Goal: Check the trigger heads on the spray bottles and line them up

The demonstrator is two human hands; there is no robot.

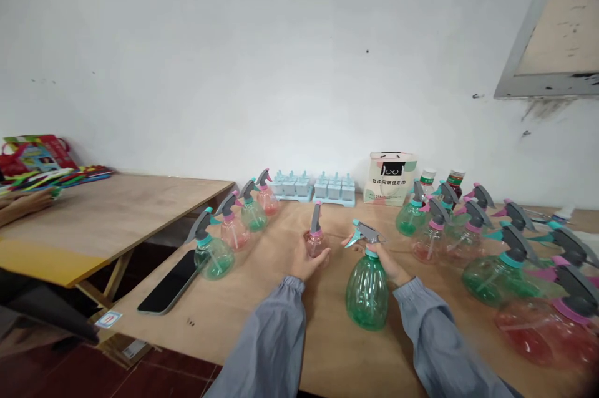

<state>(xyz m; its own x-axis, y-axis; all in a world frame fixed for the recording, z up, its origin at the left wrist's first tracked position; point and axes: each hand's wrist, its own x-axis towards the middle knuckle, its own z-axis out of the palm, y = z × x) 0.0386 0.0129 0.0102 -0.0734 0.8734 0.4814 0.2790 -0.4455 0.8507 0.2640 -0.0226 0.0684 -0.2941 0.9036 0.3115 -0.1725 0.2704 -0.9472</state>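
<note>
My left hand (pixel 306 261) is wrapped round the body of a pink spray bottle (pixel 317 239) with a grey trigger head, upright at the middle of the table. To its right, my right hand (pixel 390 266) grips a green spray bottle (pixel 367 292) at the neck, just under its grey and turquoise head. The green bottle is closer to me, its nozzle tilted up a little; whether its base touches the table I cannot tell. Some fingers of my right hand are hidden behind the bottle neck.
Several pink and green spray bottles stand in a row on the left (pixel 214 257) and in a cluster on the right (pixel 496 279). A phone (pixel 169 284) lies at the left edge. Ice-pop moulds (pixel 334 189) and a paper bag (pixel 389 179) line the wall. Another person's hand (pixel 28 204) rests at a neighbouring table.
</note>
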